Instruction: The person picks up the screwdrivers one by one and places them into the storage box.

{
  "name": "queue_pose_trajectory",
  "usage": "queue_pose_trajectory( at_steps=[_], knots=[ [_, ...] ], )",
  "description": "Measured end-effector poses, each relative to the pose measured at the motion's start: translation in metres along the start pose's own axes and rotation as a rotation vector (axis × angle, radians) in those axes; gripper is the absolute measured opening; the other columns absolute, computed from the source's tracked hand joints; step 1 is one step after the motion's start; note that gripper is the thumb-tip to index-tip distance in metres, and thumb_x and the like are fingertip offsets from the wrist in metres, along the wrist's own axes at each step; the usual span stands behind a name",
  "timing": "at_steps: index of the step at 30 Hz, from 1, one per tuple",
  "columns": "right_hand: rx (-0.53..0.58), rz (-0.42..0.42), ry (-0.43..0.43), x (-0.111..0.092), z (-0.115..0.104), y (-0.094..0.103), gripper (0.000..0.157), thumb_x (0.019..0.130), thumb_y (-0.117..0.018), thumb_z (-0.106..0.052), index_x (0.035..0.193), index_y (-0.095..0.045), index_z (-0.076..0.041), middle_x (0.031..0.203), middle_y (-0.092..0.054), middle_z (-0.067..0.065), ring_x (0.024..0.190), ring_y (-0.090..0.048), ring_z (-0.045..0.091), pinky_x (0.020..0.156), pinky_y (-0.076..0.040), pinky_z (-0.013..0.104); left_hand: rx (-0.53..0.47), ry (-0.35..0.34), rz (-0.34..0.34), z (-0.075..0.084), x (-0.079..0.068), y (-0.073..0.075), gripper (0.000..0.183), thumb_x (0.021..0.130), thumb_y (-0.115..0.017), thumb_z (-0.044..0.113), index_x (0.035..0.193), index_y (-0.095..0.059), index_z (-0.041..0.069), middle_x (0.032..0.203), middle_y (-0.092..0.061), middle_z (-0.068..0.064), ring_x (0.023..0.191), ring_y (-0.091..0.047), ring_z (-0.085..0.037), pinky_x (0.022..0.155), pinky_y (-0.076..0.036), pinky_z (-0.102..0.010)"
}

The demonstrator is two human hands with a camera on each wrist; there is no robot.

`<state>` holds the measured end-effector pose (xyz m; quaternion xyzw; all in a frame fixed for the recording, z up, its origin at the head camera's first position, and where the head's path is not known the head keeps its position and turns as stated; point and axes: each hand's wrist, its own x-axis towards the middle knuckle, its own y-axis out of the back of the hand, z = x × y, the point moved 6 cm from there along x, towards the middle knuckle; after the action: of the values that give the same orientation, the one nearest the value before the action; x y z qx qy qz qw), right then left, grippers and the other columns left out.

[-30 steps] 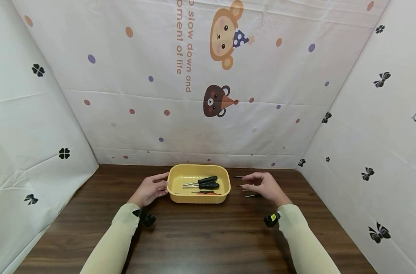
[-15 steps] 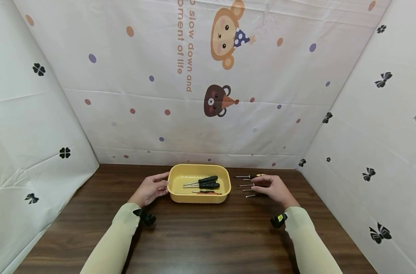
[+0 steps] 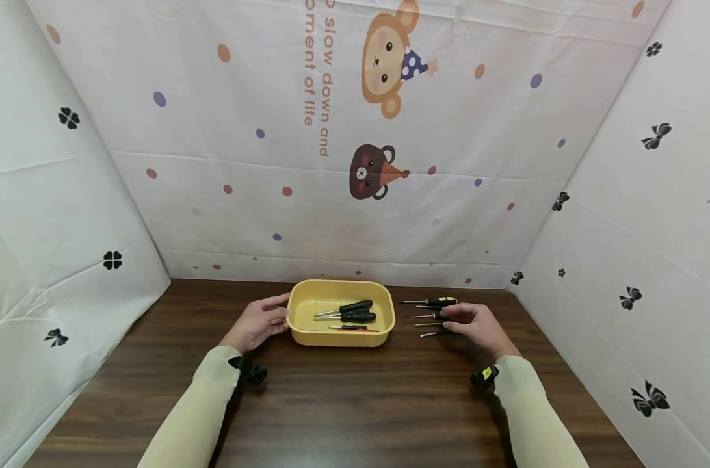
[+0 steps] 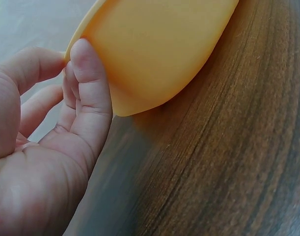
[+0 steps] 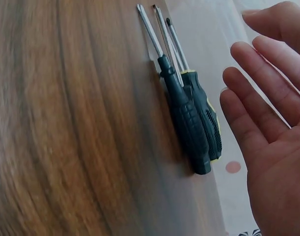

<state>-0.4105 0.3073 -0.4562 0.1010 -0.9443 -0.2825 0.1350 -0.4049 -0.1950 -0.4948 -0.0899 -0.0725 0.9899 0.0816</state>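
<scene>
Nearest, past pale sleeves (image 3: 194,403) and across the brown tabletop (image 3: 343,403), the person's right hand (image 3: 476,325) hovers with fingers loosely extended and grasping nothing, its fingertips close to the handles of several loose screwdrivers (image 3: 433,316) just right of the box. Level with it, the left hand (image 3: 258,324) grips the left end of the yellow box (image 3: 340,340), inside which lie black-handled screwdrivers (image 3: 357,317). Farther off, a yellow-marked screwdriver (image 3: 440,301) lies before the printed white backdrop (image 3: 478,227).
</scene>
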Motion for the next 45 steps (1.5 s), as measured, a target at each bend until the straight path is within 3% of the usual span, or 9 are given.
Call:
queue_pose_trajectory(
  at_steps=[7,10,13,16,19,35,45],
  knots=[
    [-0.041,0.024,-0.017,-0.002,0.007,0.004,0.031,0.090,-0.080,-0.014,0.118,-0.075,-0.002,0.121,-0.073,0.018,0.107,-0.071,0.017,0.083,-0.054,0.015,-0.003,0.009,0.022,-0.001,0.000,0.000,0.057,0.100,-0.061,0.002,0.155,-0.045,0.006,0.102,-0.075,-0.012,0.074,-0.067,-0.013,0.072,-0.061,-0.026],
    [-0.050,0.022,-0.019,-0.005,0.003,0.005,0.031,0.090,-0.079,-0.013,0.118,-0.075,0.001,0.121,-0.073,0.020,0.108,-0.070,0.023,0.083,-0.054,0.015,0.001,0.007,0.012,-0.001,0.000,0.000,0.058,0.100,-0.061,0.002,0.156,-0.043,0.006,0.101,-0.075,-0.010,0.075,-0.067,-0.013,0.072,-0.061,-0.025],
    [-0.060,0.024,-0.016,-0.006,0.005,0.006,0.031,0.090,-0.079,-0.012,0.117,-0.075,0.002,0.119,-0.073,0.019,0.107,-0.070,0.020,0.083,-0.053,0.015,-0.004,0.008,0.018,-0.001,0.000,0.000,0.058,0.100,-0.061,0.002,0.155,-0.044,0.006,0.101,-0.075,-0.011,0.075,-0.067,-0.013,0.072,-0.061,-0.026],
    [-0.075,0.035,-0.017,-0.005,0.014,0.007,0.030,0.088,-0.081,-0.015,0.114,-0.077,-0.002,0.117,-0.075,0.016,0.102,-0.068,0.005,0.083,-0.053,0.015,-0.003,0.010,0.022,-0.001,0.000,0.000,0.057,0.100,-0.061,0.002,0.155,-0.045,0.007,0.102,-0.075,-0.012,0.074,-0.067,-0.014,0.072,-0.062,-0.026],
    [-0.091,0.035,-0.019,-0.006,0.014,0.008,0.028,0.087,-0.083,-0.017,0.112,-0.078,-0.005,0.115,-0.076,0.015,0.099,-0.066,-0.001,0.083,-0.053,0.015,-0.008,0.011,0.022,-0.001,0.001,0.000,0.057,0.099,-0.061,0.002,0.154,-0.046,0.007,0.102,-0.075,-0.012,0.074,-0.067,-0.014,0.072,-0.062,-0.027],
    [-0.191,0.019,-0.015,-0.005,0.017,0.009,0.023,0.086,-0.083,-0.016,0.106,-0.079,-0.008,0.108,-0.077,0.010,0.097,-0.068,0.006,0.082,-0.053,0.017,-0.003,0.008,0.008,-0.001,0.001,0.001,0.059,0.100,-0.061,0.003,0.156,-0.042,0.005,0.105,-0.076,-0.011,0.075,-0.067,-0.013,0.072,-0.061,-0.025],
    [-0.272,0.010,-0.075,-0.004,0.022,0.009,0.021,0.083,-0.085,-0.020,0.102,-0.080,-0.014,0.105,-0.078,0.003,0.105,-0.067,0.019,0.090,-0.053,0.029,-0.013,0.013,0.014,-0.001,0.000,0.000,0.057,0.100,-0.061,0.002,0.155,-0.045,0.007,0.105,-0.075,-0.013,0.074,-0.067,-0.014,0.072,-0.062,-0.026]
  ],
)
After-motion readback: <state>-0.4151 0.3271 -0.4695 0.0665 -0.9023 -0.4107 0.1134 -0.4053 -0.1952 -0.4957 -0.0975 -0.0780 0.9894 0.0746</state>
